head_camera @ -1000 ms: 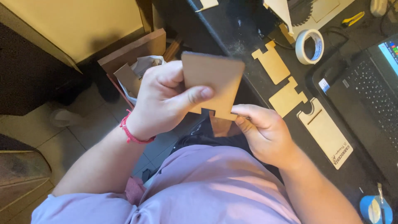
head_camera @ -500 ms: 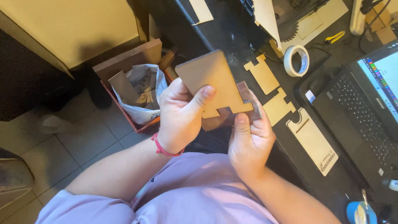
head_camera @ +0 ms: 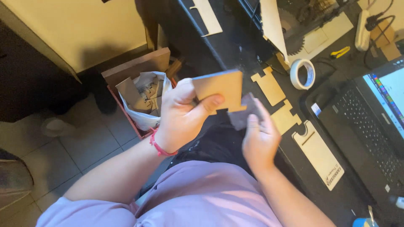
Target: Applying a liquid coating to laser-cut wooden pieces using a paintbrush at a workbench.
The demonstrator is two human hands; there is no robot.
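My left hand (head_camera: 183, 115) grips a flat tan wooden cut-out panel (head_camera: 221, 90) with notched edges, thumb on its face, held up over my lap. My right hand (head_camera: 259, 136) is just below and right of it, fingers pinching a smaller, blurred grey-brown piece (head_camera: 240, 115) that touches the panel's lower edge. A pink band circles my left wrist. On the dark desk (head_camera: 235, 46) to the right lie two notched wooden pieces (head_camera: 269, 86) (head_camera: 286, 118) and a longer wooden tag-shaped piece (head_camera: 320, 155).
A roll of white tape (head_camera: 303, 73) and a laptop (head_camera: 370, 122) sit on the desk at right. A bin lined with a white bag (head_camera: 141, 103) holding wood scraps stands on the tiled floor left of my hands. A yellow tool (head_camera: 340, 52) lies further back.
My left hand has lifted the panel slightly and turned it. The right hand has moved from under the panel to its lower right edge, now holding the small piece, blurred by motion.
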